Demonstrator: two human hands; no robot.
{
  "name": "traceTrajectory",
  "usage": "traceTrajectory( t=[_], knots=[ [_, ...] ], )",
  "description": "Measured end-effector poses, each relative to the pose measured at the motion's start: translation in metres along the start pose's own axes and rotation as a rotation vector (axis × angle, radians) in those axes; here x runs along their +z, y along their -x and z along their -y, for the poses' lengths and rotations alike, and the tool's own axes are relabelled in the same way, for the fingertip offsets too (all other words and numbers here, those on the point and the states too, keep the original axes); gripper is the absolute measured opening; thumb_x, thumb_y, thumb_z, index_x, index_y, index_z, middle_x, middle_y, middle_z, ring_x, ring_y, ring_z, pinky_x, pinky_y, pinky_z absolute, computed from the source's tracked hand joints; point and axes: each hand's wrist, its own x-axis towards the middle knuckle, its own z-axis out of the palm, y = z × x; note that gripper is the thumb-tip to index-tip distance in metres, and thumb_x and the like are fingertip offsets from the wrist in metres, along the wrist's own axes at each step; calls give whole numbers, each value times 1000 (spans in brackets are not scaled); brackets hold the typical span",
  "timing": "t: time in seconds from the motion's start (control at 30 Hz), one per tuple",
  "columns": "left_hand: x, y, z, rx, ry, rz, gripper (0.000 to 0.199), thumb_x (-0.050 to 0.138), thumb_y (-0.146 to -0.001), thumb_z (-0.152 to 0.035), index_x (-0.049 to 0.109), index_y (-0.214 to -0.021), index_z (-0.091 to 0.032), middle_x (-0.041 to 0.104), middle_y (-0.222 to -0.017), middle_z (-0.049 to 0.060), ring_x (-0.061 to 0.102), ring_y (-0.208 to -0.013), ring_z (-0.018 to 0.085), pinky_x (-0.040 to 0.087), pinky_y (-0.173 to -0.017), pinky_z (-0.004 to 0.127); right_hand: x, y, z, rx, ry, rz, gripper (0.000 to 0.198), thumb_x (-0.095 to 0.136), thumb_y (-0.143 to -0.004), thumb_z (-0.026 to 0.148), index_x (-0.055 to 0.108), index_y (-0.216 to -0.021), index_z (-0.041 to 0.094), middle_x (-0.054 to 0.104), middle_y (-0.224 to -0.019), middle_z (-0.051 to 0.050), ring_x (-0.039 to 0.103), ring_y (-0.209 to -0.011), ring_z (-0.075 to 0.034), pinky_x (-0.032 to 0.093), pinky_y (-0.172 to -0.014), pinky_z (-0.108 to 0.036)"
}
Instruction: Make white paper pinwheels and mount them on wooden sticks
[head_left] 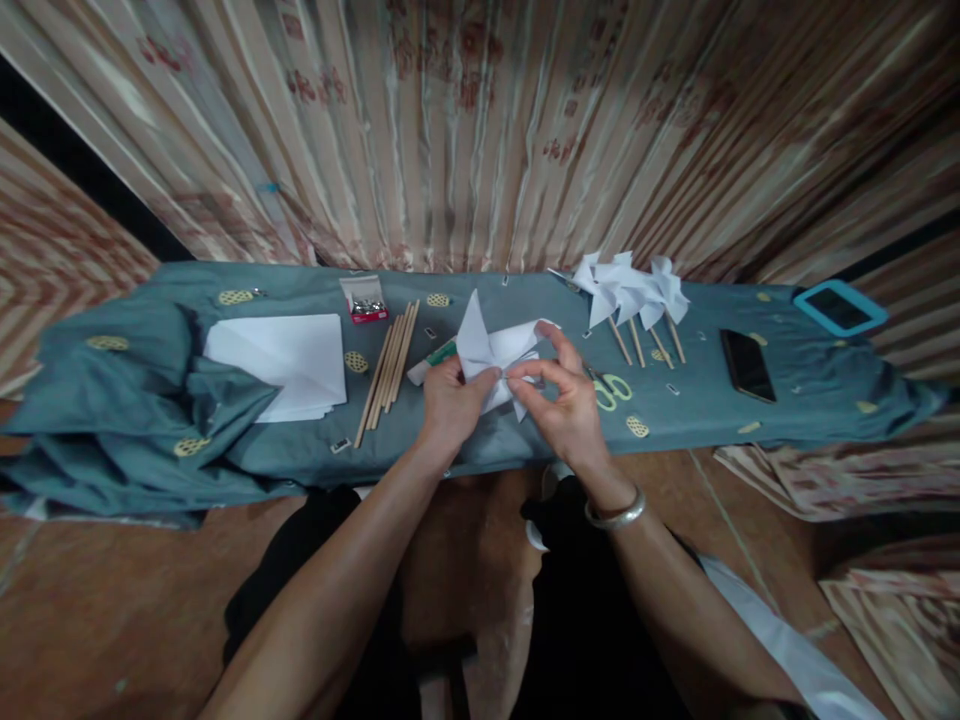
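Note:
Between both hands is a white paper pinwheel (474, 335), its blades partly folded in toward the middle. My left hand (454, 400) pinches it from the left, the thumb pressed near the centre. From the right, my right hand (559, 395) closes thumb and index finger at the pinwheel's centre; whether a small pin is between those fingertips is too fine to tell. Behind my left hand lies a small green and white item (433, 362), partly covered. Green-handled scissors (613, 392) rest just right of my right hand, their blades partly hidden.
Wooden sticks (386, 370) and an open box of metal pins (367, 303) lie left of my hands, beside a stack of white paper (307, 360). Several finished pinwheels (626, 285) on sticks, a phone (748, 365) and a blue-framed device (840, 306) are to the right.

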Motion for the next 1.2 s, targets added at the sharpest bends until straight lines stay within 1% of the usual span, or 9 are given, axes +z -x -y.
traceTrajectory(
  t=[0.1,0.2,0.37,0.57,0.73,0.97,1.2],
  knots=[
    [0,1,0,-13,20,18,6,73,-61,-21,72,-66,-19,69,-65,-1,57,-59,16,42,-59,28,1,-2,-5,39,-70,23,10,63,-84,29,70,-83,22,44,-145,-6,39,-137,-24,30,-113,-47],
    [1,1,1,-17,20,27,5,72,-61,-21,72,-65,-19,69,-64,-1,57,-58,16,42,-58,27,2,-3,-8,71,-132,15,9,65,-82,28,70,-82,21,47,-143,-7,41,-136,-23,31,-112,-45],
    [2,1,3,-20,46,32,8,72,-61,-21,72,-68,-19,70,-67,0,58,-60,17,44,-60,28,3,-4,-11,121,-195,15,11,66,-81,30,71,-82,20,48,-143,-8,44,-133,-24,32,-111,-44],
    [3,2,2,-65,24,47,14,71,-61,-22,72,-73,-16,70,-70,0,58,-61,15,44,-62,28,3,-4,-12,169,-306,12,11,71,-75,32,73,-79,22,50,-142,-6,44,-134,-25,27,-114,-44],
    [3,3,2,-73,48,57,12,71,-61,-22,71,-72,-17,70,-69,0,58,-61,15,44,-61,27,4,-4,-12,199,-368,15,10,72,-73,33,72,-77,24,51,-141,-5,42,-135,-26,25,-114,-45],
    [3,3,4,-66,57,60,15,72,-60,-23,73,-74,-16,71,-70,1,60,-61,16,44,-60,26,3,-4,-14,206,-378,32,10,72,-72,33,72,-78,24,51,-141,-5,41,-136,-26,23,-115,-45],
    [2,1,8,-40,6,73,15,71,-61,-25,73,-75,-18,72,-72,1,61,-65,18,46,-64,29,4,-3,-12,202,-354,25,9,71,-73,33,72,-76,24,51,-141,-5,40,-136,-26,21,-115,-46]
  ],
)
